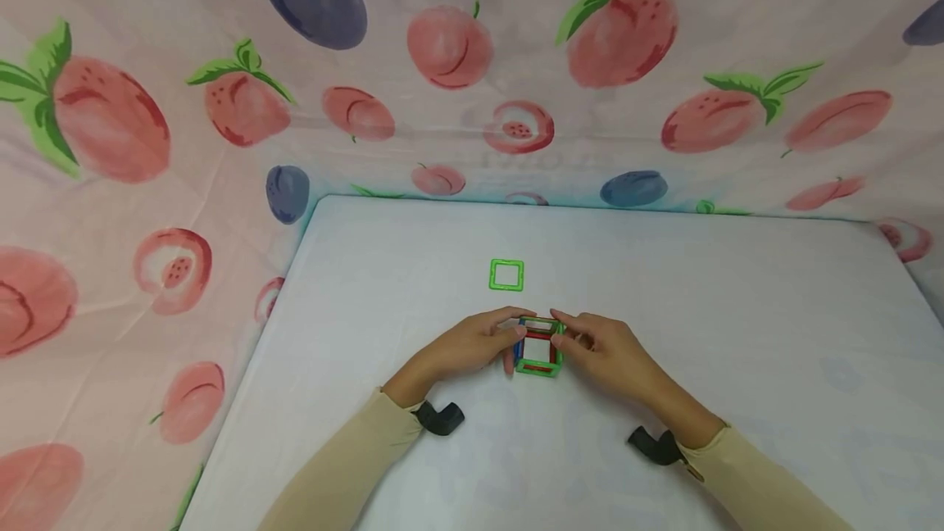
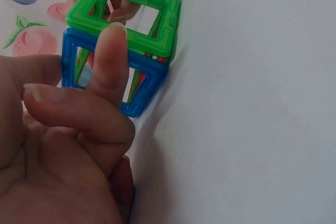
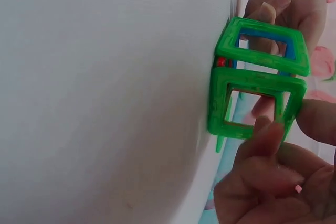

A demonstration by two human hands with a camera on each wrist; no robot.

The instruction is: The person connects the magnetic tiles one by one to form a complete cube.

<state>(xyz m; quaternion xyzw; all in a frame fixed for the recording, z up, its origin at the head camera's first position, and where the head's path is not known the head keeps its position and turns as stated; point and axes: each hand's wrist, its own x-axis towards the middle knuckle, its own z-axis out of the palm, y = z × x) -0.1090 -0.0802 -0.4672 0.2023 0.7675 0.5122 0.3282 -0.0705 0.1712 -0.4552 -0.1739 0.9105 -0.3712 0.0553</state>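
Head view: left fingers (image 1: 510,338) and right fingers (image 1: 569,345) in a pinch on a glossy, hollow-sided plastic cube (image 1: 537,364).

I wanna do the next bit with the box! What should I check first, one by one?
1. Left hand holds the box: ok.
2. Right hand holds it too: ok.
3. Front side meets right side snugly: not ok, a gap shows between them.
4. Blue side is stuck on all round: cannot tell, fingers cover some of it.
5. Loose square lies on the table, apart from the box: ok.
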